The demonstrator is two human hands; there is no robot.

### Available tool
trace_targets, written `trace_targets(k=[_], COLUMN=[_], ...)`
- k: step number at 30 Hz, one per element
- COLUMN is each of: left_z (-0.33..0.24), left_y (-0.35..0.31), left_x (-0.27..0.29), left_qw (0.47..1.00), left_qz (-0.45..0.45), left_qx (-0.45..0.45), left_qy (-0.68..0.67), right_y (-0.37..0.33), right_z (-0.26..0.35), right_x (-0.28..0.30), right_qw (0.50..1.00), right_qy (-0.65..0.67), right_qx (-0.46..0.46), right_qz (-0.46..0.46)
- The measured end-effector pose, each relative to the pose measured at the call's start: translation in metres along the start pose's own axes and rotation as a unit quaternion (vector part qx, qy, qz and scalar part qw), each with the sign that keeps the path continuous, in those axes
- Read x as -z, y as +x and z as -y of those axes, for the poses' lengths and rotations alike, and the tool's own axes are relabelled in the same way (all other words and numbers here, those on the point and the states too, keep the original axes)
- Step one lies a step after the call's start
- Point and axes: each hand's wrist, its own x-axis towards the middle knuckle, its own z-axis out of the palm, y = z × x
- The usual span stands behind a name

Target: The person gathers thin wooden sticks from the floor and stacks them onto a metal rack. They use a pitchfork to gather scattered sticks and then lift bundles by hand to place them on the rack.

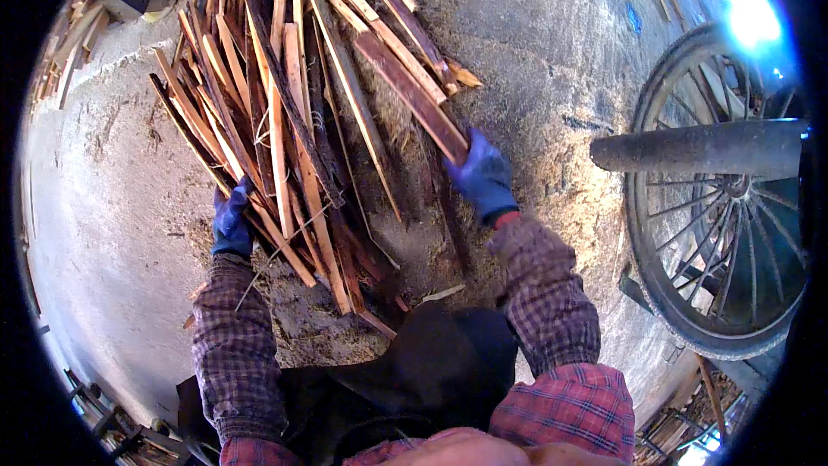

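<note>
The reddish-brown strip (412, 93) lies along the right side of the loose pile of wooden strips (277, 147), slanting from far left to near right. Our right hand (485, 177), in a blue glove, has its grip clamped on the near end of that strip. Our left hand (231, 220), gloved alike, is at the pile's left edge, its grip closed on the wood there; we cannot tell how many pieces it holds, since part of the hand is hidden.

To handle this well, we would keep the right grip firm on the end and let the strip follow its own length, because a sideways pull could drag its neighbours across. The left grip seems best used to steady the edge and keep the pieces roughly parallel. Splintered ends look likely to snag, so we would keep the gloved fingers off the rough tips and mind the thin twig (276, 256) lying crosswise near the left hand.

We make out no container around the wood: the strips lie loose on the dusty floor (552, 52). Farther out, on the right, stands a large spoked wheel (736, 186), a dark bar (699, 148) crossing in front of it. At far left is another heap of wood (73, 47).
</note>
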Motion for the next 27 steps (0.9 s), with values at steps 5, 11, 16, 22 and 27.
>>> trace_targets(k=[5,11,16,22,27], left_z=[-0.008,0.003,-0.002,0.003,-0.010], left_y=[-0.011,-0.003,-0.007,-0.001,-0.011], left_x=[-0.004,-0.003,0.005,-0.013,-0.012], left_qw=[0.999,0.998,0.997,0.999,0.995], left_qz=[-0.015,-0.046,-0.052,-0.031,-0.082], left_qx=[-0.028,-0.019,-0.031,-0.002,-0.030], left_qy=[0.026,0.034,0.042,0.032,0.054], right_y=[-0.117,-0.171,0.023,0.167,0.162], right_z=[-0.038,-0.015,0.057,0.090,0.111], right_x=[0.013,0.082,0.041,-0.038,-0.037], right_qw=[0.921,0.936,0.939,0.990,0.997], right_qy=[0.293,0.273,0.343,-0.071,-0.070], right_qx=[-0.086,-0.133,0.011,-0.004,-0.015], right_qz=[0.244,0.179,0.004,-0.118,-0.030])
